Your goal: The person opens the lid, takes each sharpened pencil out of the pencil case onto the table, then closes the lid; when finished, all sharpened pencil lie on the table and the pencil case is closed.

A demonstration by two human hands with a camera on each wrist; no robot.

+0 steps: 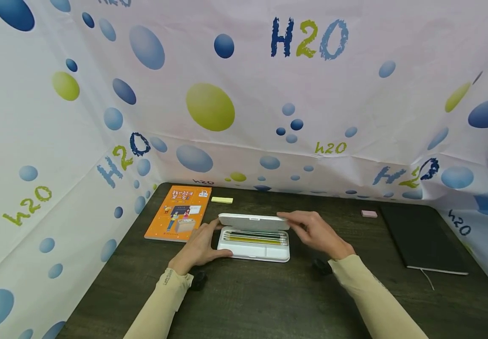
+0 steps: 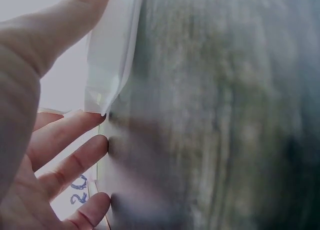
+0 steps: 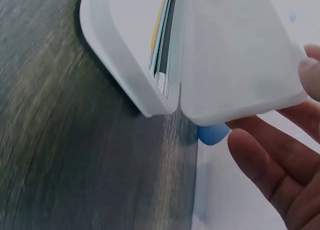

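A white pencil case (image 1: pixel 254 252) lies on the dark table with its lid (image 1: pixel 252 221) raised at the back. Several pencils (image 1: pixel 254 238), one of them yellow, lie in a row inside it. My left hand (image 1: pixel 199 245) holds the left end of the case, thumb at the front corner and fingers around the far side. In the left wrist view, the thumb and a fingertip touch the case wall (image 2: pixel 112 54). My right hand (image 1: pixel 316 230) pinches the lid's right corner; the right wrist view shows the lid (image 3: pixel 235 59) between thumb and fingers.
An orange book (image 1: pixel 178 214) and a yellow sticky-note pad (image 1: pixel 222 200) lie behind and left of the case. To the right are a pink eraser-like block (image 1: pixel 369 213) and a black notebook (image 1: pixel 424 238) with a ribbon. A printed curtain (image 1: pixel 252 70) stands around the table.
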